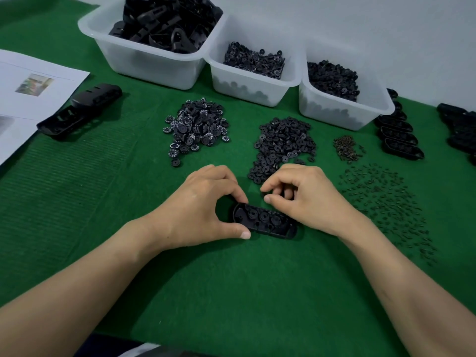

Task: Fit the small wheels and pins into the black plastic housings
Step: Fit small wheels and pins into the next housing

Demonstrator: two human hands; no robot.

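Filling one housing, plenty left loose

Head view: the housing [265, 222] lies on the tabletop [231, 284], some wheels [264, 216] seated. The left hand [206, 204] pinches its left end; the right hand [306, 197] curls over its far rim, contents unclear. Loose wheels [283, 143] and pins [386, 204] nearby suggest much remains

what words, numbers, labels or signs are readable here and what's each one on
Nothing here reads clearly.
Paper sheet: a small photo and faint lines, no legible text.
Marked wheels, loose on the cloth and in the middle bin: white marks around the faces, too small to read.
Black housing gripped by the left hand: no marking visible.
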